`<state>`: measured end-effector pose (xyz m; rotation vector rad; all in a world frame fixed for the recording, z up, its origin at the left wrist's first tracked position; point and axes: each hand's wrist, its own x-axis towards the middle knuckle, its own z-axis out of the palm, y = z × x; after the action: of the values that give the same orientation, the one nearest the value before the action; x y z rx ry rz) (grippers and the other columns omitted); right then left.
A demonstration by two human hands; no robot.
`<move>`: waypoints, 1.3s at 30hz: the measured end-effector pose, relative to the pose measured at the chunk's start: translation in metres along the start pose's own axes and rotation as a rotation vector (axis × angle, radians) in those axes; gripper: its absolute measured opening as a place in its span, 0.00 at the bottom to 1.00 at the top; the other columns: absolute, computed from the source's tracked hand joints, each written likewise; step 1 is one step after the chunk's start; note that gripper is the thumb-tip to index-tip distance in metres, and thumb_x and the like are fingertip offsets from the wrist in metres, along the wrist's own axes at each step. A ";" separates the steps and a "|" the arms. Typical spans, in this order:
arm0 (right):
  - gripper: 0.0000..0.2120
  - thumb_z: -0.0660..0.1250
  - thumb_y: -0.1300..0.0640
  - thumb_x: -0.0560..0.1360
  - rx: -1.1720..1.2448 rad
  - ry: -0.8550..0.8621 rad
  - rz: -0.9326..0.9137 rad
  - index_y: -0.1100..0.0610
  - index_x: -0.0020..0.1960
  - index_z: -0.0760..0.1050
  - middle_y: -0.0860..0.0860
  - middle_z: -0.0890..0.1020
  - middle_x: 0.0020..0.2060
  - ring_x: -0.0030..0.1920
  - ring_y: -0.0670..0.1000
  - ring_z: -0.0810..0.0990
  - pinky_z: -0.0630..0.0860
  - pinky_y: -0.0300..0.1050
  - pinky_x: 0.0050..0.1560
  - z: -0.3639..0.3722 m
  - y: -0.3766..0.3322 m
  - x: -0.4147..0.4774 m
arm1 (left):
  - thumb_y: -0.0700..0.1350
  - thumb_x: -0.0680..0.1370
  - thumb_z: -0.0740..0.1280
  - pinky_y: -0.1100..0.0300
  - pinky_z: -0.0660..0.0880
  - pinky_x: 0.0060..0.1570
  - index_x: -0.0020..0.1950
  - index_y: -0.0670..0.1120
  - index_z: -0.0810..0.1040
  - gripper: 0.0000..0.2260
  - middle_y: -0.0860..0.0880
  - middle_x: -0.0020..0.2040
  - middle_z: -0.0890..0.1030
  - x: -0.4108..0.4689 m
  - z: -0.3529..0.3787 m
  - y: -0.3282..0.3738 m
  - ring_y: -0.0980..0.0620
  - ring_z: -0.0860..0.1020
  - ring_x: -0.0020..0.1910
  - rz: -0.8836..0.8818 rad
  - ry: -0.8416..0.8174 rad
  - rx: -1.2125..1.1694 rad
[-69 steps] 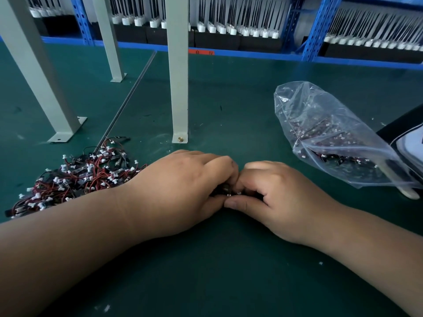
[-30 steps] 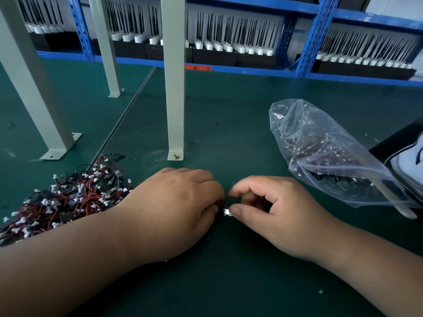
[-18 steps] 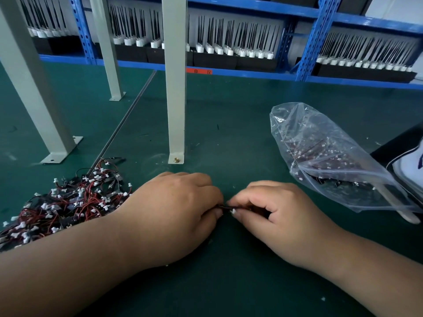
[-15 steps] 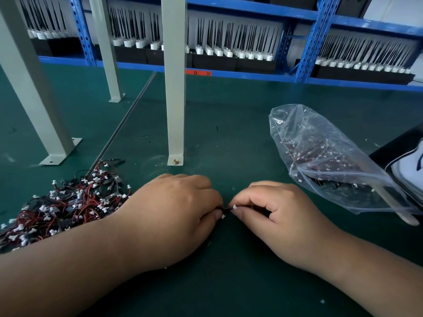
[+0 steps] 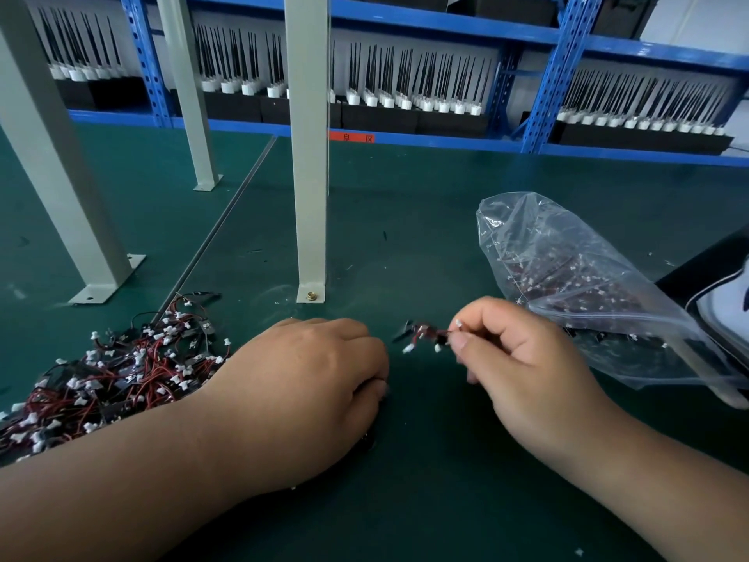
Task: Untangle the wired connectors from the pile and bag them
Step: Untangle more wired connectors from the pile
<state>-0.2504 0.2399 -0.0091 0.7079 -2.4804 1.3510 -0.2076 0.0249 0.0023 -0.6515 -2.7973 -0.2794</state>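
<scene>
A tangled pile of red-and-black wired connectors (image 5: 109,379) with small white plugs lies on the green mat at the left. My right hand (image 5: 523,367) pinches a small bunch of wired connectors (image 5: 423,336) between thumb and forefinger, lifted just off the mat. My left hand (image 5: 308,391) rests palm down on the mat beside the pile, fingers curled; what is under it is hidden. A clear plastic bag (image 5: 579,290) holding several connectors lies to the right, its mouth near my right hand.
Grey metal posts (image 5: 310,156) stand bolted to the mat behind my hands, another at the left (image 5: 60,164). Blue shelving (image 5: 446,139) with rows of black antennas runs along the back. A black-and-white object (image 5: 725,294) sits at the right edge.
My hands have parted. My right hand has pulled a small bunch of connectors away to the right and lifted it, while my left hand stays down on the mat.
</scene>
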 end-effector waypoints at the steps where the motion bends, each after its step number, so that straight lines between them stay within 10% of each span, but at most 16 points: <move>1: 0.08 0.66 0.56 0.77 0.052 0.022 0.069 0.53 0.39 0.76 0.51 0.79 0.33 0.33 0.48 0.76 0.71 0.40 0.34 -0.001 0.002 0.002 | 0.55 0.77 0.56 0.55 0.73 0.43 0.45 0.55 0.75 0.09 0.57 0.42 0.74 0.000 0.001 0.000 0.54 0.74 0.41 -0.002 -0.007 -0.004; 26: 0.08 0.69 0.44 0.72 0.257 0.109 0.177 0.49 0.41 0.78 0.52 0.80 0.36 0.32 0.45 0.78 0.71 0.37 0.35 -0.003 0.021 0.014 | 0.61 0.76 0.52 0.58 0.73 0.48 0.49 0.59 0.73 0.13 0.60 0.45 0.73 -0.001 0.003 -0.004 0.60 0.72 0.46 -0.004 -0.017 -0.001; 39: 0.07 0.73 0.60 0.72 0.315 0.088 0.165 0.48 0.43 0.82 0.49 0.82 0.35 0.35 0.45 0.79 0.79 0.41 0.36 -0.002 0.025 0.016 | 0.60 0.76 0.52 0.58 0.74 0.49 0.51 0.60 0.73 0.13 0.60 0.47 0.73 0.000 0.001 -0.004 0.59 0.73 0.48 0.000 -0.026 -0.012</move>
<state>-0.2769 0.2487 -0.0198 0.4975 -2.3252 1.8187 -0.2100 0.0214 0.0005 -0.6632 -2.8226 -0.2894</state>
